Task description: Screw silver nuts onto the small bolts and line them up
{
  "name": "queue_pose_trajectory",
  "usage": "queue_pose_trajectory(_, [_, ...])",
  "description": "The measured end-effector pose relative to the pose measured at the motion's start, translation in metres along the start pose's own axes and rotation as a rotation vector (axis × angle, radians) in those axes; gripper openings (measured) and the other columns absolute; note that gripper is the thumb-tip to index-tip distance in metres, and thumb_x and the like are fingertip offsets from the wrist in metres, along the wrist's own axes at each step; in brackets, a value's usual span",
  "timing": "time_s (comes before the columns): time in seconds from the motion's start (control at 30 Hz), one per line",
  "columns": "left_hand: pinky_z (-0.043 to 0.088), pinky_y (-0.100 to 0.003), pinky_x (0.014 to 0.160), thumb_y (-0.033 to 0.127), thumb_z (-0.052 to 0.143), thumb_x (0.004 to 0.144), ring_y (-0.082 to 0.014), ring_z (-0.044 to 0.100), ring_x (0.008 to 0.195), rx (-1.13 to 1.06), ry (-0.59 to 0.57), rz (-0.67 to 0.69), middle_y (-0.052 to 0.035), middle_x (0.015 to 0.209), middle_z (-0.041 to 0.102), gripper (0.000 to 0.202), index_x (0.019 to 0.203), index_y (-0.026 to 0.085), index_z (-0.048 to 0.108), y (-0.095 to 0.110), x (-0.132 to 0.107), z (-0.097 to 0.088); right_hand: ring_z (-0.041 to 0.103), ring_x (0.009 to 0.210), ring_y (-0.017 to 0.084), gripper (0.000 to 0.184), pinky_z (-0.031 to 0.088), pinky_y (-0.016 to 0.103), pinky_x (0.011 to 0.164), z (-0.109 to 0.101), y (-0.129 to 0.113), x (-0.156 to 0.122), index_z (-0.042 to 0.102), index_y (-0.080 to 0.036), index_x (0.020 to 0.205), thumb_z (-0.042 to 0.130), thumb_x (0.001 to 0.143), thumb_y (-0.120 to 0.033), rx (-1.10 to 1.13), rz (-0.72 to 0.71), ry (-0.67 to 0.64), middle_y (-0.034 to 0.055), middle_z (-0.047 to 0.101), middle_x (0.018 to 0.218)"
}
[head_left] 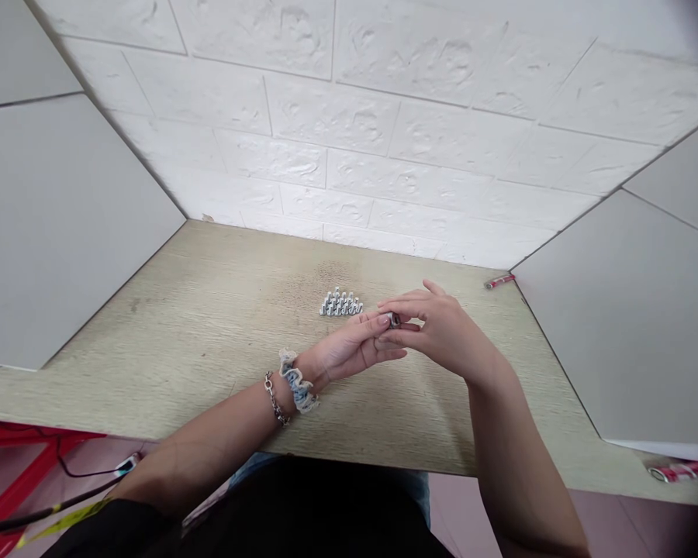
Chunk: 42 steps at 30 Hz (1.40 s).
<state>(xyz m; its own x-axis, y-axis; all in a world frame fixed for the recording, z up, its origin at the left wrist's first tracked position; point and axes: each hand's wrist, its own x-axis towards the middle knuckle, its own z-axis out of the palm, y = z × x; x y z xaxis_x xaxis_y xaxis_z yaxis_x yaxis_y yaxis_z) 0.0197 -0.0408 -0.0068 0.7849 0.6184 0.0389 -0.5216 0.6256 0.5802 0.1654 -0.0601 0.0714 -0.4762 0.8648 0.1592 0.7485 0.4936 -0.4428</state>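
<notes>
My left hand point(357, 345), with a chain bracelet and a frilly blue-and-white scrunchie on its wrist, pinches a small dark-grey metallic piece point(392, 319) between thumb and fingers. From the other side, the fingertips of my right hand point(442, 325) close round the same piece. Its exact kind is too small to make out, and fingers cover part of it. Just beyond my left hand, several small light-grey pieces point(340, 303) stand close together in rows on the wooden tabletop point(209, 310).
A white brick-patterned wall point(354, 170) closes off the back, with grey panels on the left point(63, 232) and right point(634, 325). One red-and-silver cylinder point(499, 281) lies by the right panel; another cylinder point(682, 471) lies at the near right. Red framing point(29, 480) and cables show lower left.
</notes>
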Motion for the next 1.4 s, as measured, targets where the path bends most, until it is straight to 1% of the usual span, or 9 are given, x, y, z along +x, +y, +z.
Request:
queue_pose_trajectory(0.13, [0.044, -0.026, 0.083, 0.028, 0.059, 0.077, -0.0105, 0.059, 0.081, 0.014, 0.03, -0.005, -0.0064, 0.091, 0.065, 0.023, 0.094, 0.013, 0.063, -0.0019, 0.0021, -0.0007, 0.057, 0.081, 0.016, 0.01, 0.014, 0.053, 0.1, 0.001, 0.0017, 0.0001, 0.062, -0.024, 0.073, 0.056, 0.076, -0.031, -0.021, 0.02, -0.011, -0.0028, 0.064, 0.082])
queue_pose_trajectory(0.23, [0.042, -0.024, 0.084, 0.029, 0.061, 0.076, -0.0102, 0.059, 0.081, 0.024, 0.039, -0.008, -0.0068, 0.088, 0.065, 0.023, 0.09, 0.011, 0.063, -0.0033, 0.0037, -0.0008, 0.056, 0.075, 0.014, 0.012, 0.024, 0.047, 0.097, 0.0004, 0.0006, 0.0, 0.063, -0.023, 0.074, 0.055, 0.077, -0.031, -0.019, 0.019, -0.027, -0.0032, 0.064, 0.076])
queue_pose_trajectory(0.33, [0.042, -0.021, 0.083, 0.025, 0.061, 0.075, -0.0089, 0.059, 0.079, 0.022, 0.047, 0.009, -0.0059, 0.086, 0.065, 0.019, 0.087, 0.01, 0.064, -0.0035, 0.0046, -0.0001, 0.055, 0.072, 0.013, 0.014, 0.038, 0.033, 0.081, -0.0013, -0.0013, -0.0006, 0.064, -0.022, 0.075, 0.053, 0.079, -0.029, 0.011, 0.009, -0.04, -0.0017, 0.064, 0.073])
queue_pose_trajectory(0.43, [0.043, -0.019, 0.079, 0.024, 0.062, 0.074, -0.008, 0.059, 0.075, 0.026, 0.052, 0.005, -0.0048, 0.081, 0.065, 0.018, 0.086, 0.01, 0.064, -0.0028, 0.0046, 0.0004, 0.056, 0.073, 0.013, 0.013, 0.042, 0.025, 0.067, -0.0033, -0.0013, -0.0025, 0.066, -0.024, 0.082, 0.057, 0.076, -0.031, 0.059, 0.005, -0.051, -0.0013, 0.064, 0.076])
queue_pose_trajectory(0.57, [0.044, -0.02, 0.077, 0.025, 0.064, 0.072, -0.0088, 0.059, 0.073, 0.048, 0.045, -0.015, -0.0054, 0.08, 0.065, 0.02, 0.085, 0.01, 0.065, -0.0015, 0.0041, 0.001, 0.059, 0.08, 0.017, 0.02, 0.045, 0.027, 0.07, -0.0041, 0.0005, -0.0061, 0.066, -0.026, 0.091, 0.06, 0.073, -0.034, 0.062, -0.016, -0.02, -0.0002, 0.066, 0.087])
queue_pose_trajectory(0.73, [0.041, -0.024, 0.084, 0.025, 0.062, 0.074, -0.0113, 0.06, 0.076, 0.086, 0.038, 0.007, -0.0077, 0.082, 0.066, 0.02, 0.085, 0.009, 0.065, -0.0008, 0.0049, 0.0009, 0.059, 0.085, 0.018, 0.016, 0.045, 0.03, 0.076, -0.0005, 0.0005, -0.0063, 0.066, -0.025, 0.087, 0.057, 0.076, -0.031, -0.042, -0.077, 0.076, 0.0009, 0.066, 0.088])
queue_pose_trajectory(0.93, [0.041, -0.021, 0.085, 0.025, 0.061, 0.075, -0.0094, 0.061, 0.076, 0.035, -0.004, 0.02, -0.0085, 0.088, 0.067, 0.022, 0.091, 0.01, 0.064, -0.0017, 0.005, -0.0026, 0.058, 0.084, 0.016, 0.012, 0.045, 0.028, 0.074, 0.0038, 0.0018, -0.0031, 0.066, -0.024, 0.083, 0.057, 0.076, -0.028, -0.031, -0.088, 0.065, 0.0006, 0.066, 0.088])
queue_pose_trajectory(1.1, [0.041, -0.023, 0.085, 0.027, 0.064, 0.073, -0.0135, 0.061, 0.085, 0.03, -0.036, 0.015, -0.0091, 0.091, 0.067, 0.024, 0.091, 0.01, 0.064, -0.0013, 0.0042, -0.0024, 0.057, 0.083, 0.016, 0.01, 0.045, 0.027, 0.072, 0.0051, -0.0001, -0.0036, 0.065, -0.022, 0.077, 0.055, 0.077, -0.024, -0.017, -0.064, 0.067, 0.0011, 0.065, 0.085])
queue_pose_trajectory(1.4, [0.04, -0.024, 0.086, 0.02, 0.061, 0.075, -0.0127, 0.061, 0.083, 0.077, 0.018, 0.004, -0.0095, 0.089, 0.066, 0.018, 0.089, 0.009, 0.064, -0.0005, 0.0047, -0.0014, 0.058, 0.087, 0.018, 0.02, 0.046, 0.032, 0.077, 0.0046, 0.0034, -0.0037, 0.065, -0.028, 0.094, 0.058, 0.076, -0.026, 0.033, -0.09, 0.034, 0.0004, 0.066, 0.093])
